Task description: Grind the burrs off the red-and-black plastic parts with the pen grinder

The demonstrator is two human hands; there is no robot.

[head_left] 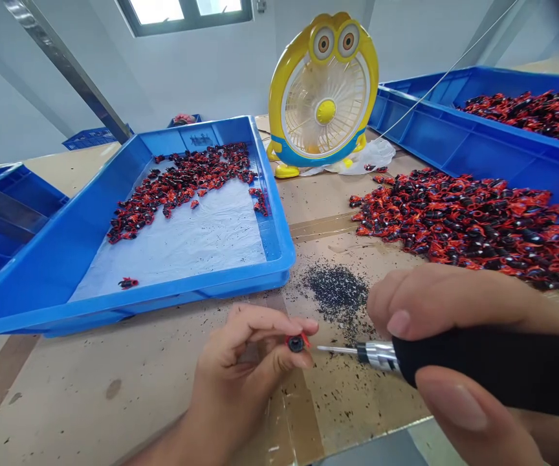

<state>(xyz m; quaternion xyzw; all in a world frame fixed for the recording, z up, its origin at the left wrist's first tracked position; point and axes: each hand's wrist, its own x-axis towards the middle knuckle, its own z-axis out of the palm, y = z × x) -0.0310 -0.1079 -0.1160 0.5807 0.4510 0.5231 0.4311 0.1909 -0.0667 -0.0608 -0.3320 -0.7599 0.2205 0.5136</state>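
Between the thumb and fingers of my left hand point(245, 362) is a small red and black plastic part point(296, 343), its round black end turned toward me. My right hand point(459, 310) is wrapped round a thick black powered screwdriver point(497, 366) with a silver chuck. Its thin metal bit points left and ends just short of the part, with a small gap between them. A heap of black and white specks point(336, 288) lies on the table behind the bit.
A blue tray point(279, 259) at left holds many similar parts point(187, 178) on a white liner. Loose parts point(468, 220) are piled at right, before a blue bin point(435, 133) with more. A yellow fan point(325, 110) stands at the back of the cardboard-covered table point(80, 388).
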